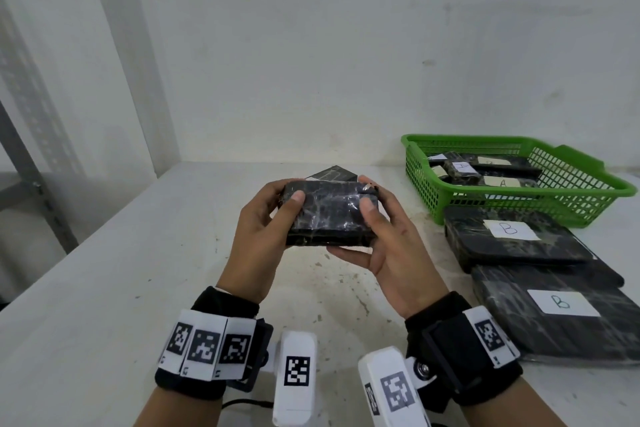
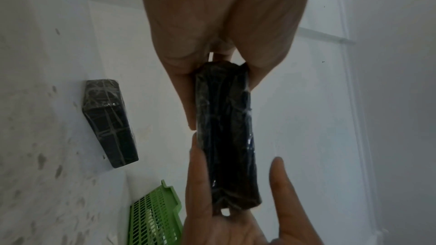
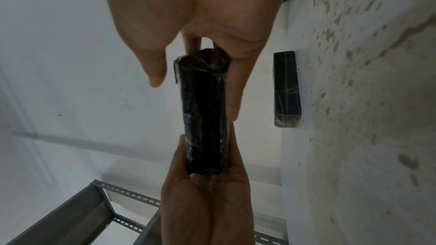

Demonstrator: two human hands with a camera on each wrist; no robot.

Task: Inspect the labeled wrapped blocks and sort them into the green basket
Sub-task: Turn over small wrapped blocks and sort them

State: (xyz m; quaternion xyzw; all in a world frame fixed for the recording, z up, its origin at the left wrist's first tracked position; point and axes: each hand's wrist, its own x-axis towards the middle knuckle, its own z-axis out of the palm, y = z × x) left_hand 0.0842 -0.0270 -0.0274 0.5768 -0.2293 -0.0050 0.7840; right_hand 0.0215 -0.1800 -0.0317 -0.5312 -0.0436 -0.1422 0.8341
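A black plastic-wrapped block (image 1: 329, 213) (image 2: 224, 137) (image 3: 204, 115) is held in the air above the table's middle. My left hand (image 1: 263, 229) grips its left end, thumb on top. At the other end my right hand (image 1: 384, 236) grips it, thumb on top and fingers beneath. No label shows on the face turned to me. The green basket (image 1: 571, 194) (image 2: 153, 217) stands at the back right and holds several wrapped blocks (image 1: 464, 168) labeled A.
Two larger wrapped blocks labeled B (image 1: 512, 239) (image 1: 561, 312) lie in front of the basket at the right. Another small wrapped block (image 1: 334, 173) (image 2: 108, 122) (image 3: 286, 88) lies on the stained white table (image 1: 138, 288) behind my hands. A grey metal rack (image 1: 24, 156) stands left.
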